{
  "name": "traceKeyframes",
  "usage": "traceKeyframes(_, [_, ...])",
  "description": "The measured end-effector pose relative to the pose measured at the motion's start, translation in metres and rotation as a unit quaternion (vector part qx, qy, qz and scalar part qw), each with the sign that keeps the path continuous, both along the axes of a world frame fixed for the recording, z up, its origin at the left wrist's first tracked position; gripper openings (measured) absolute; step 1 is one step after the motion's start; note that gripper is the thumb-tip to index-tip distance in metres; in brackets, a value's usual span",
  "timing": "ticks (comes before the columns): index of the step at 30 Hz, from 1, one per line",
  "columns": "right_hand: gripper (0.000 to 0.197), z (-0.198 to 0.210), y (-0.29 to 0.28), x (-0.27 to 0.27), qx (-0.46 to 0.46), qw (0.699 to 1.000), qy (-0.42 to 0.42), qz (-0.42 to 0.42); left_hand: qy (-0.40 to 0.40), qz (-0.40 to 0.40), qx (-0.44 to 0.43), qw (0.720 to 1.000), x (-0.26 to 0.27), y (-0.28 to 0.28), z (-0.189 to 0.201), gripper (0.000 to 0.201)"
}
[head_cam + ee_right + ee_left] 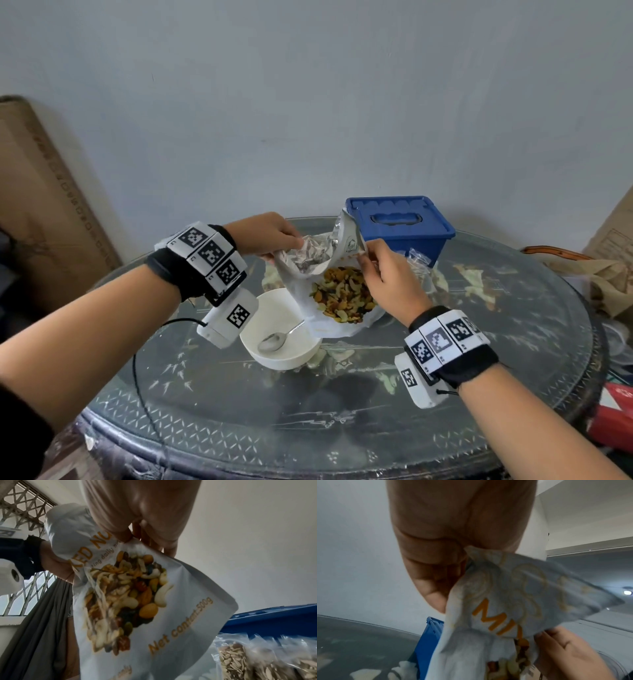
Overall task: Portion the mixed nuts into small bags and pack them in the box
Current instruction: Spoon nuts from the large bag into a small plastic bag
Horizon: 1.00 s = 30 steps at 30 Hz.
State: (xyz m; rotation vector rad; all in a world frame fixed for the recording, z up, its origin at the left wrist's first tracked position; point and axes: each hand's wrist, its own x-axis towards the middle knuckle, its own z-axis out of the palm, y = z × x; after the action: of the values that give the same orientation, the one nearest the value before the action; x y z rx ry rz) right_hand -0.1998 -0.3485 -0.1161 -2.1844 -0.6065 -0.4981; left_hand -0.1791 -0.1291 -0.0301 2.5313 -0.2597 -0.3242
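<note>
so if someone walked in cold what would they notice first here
Most likely the big white nut bag at the middle of the round table, held open by the left hand and the right hand, with its silver lining and a heap of mixed nuts showing. Next, the bright blue box behind it with its lid on, and the white bowl with a spoon in front to the left.

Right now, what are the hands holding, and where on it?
Both hold the mixed nuts bag by its opened top edge: left hand on one side of the mouth, right hand on the other.
</note>
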Motion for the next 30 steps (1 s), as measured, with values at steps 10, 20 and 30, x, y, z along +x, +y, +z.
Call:
traceKeyframes(10, [0.017,-0.001,-0.017,0.003,-0.028,0.999,0.013,-0.038,-0.209,0.027,-0.08,0.974,-0.006,0.01,-0.016,0.026])
traceKeyframes(20, [0.016,0.002,-0.014,0.001,0.0,1.0,-0.006,-0.011,0.014,0.051,-0.04,0.998,-0.006,0.001,0.007,0.051])
traceKeyframes(30, [0.016,0.006,-0.019,0.005,-0.01,1.0,0.002,0.018,0.133,0.014,-0.231,0.964,-0.01,-0.001,0.007,0.019])
